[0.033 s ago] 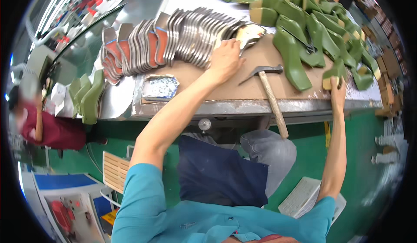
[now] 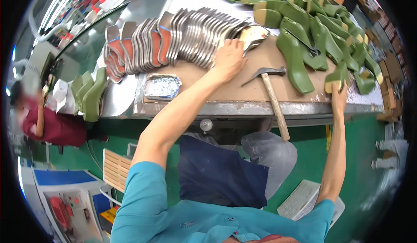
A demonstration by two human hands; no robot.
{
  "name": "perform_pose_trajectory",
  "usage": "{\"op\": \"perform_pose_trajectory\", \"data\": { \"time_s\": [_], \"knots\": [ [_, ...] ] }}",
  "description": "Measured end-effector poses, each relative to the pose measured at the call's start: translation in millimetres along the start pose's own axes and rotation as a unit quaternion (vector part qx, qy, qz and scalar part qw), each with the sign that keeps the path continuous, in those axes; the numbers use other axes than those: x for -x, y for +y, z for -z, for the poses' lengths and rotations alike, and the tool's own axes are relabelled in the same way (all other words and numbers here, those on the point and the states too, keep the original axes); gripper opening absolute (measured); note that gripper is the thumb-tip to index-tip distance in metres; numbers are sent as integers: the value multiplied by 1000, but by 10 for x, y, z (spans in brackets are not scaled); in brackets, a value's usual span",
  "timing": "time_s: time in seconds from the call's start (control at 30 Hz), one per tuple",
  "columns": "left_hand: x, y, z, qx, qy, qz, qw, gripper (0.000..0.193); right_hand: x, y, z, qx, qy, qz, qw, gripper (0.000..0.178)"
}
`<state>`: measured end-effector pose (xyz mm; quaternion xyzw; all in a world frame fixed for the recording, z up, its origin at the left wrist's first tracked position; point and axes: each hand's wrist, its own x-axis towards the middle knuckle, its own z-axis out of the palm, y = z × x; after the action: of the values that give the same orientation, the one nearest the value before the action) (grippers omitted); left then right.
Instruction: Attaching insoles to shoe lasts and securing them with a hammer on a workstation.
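A long row of curved shoe insoles (image 2: 195,36), mostly metallic with some orange-red ones, stands on edge across the work table. My left hand (image 2: 229,61) is closed over the row's right end, gripping the last insoles. Just beyond its fingers, a shiny gold-cream insole (image 2: 254,35) lies tilted. At the right, my right hand (image 2: 339,98) holds a green shoe last (image 2: 338,75) by its tan-tipped end. Between my hands rests a hammer (image 2: 274,101), its wooden handle overhanging the front edge. Beside it lies another green shoe last (image 2: 293,62).
A heap of green shoe lasts (image 2: 332,28) covers the table's right side, with dark scissors (image 2: 313,51) on it. A blue-white block (image 2: 163,87) sits near the front edge (image 2: 208,108). More green lasts (image 2: 93,95) stand at left. A person in maroon (image 2: 54,123) is at far left.
The whole view has shifted slightly. Both hands keep their places, the left on the insoles and the right on the green shoe last.
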<state>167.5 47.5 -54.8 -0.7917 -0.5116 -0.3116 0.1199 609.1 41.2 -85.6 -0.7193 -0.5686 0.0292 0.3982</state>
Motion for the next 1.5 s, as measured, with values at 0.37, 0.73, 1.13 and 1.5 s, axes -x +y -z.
{"op": "perform_pose_trajectory", "data": {
  "time_s": [0.37,0.73,1.13,1.5],
  "knots": [
    [-313,-136,133,226,38,204,952,50,390,-428,-119,-63,59,-42,995,58],
    [479,503,905,654,72,339,673,44,455,-571,-81,106,276,203,934,46],
    [883,546,404,652,51,371,659,43,-274,-867,-637,-398,-188,-265,858,48],
    [885,531,416,655,26,359,664,26,-643,-1365,-423,-406,-14,-216,888,30]
  ]
}}
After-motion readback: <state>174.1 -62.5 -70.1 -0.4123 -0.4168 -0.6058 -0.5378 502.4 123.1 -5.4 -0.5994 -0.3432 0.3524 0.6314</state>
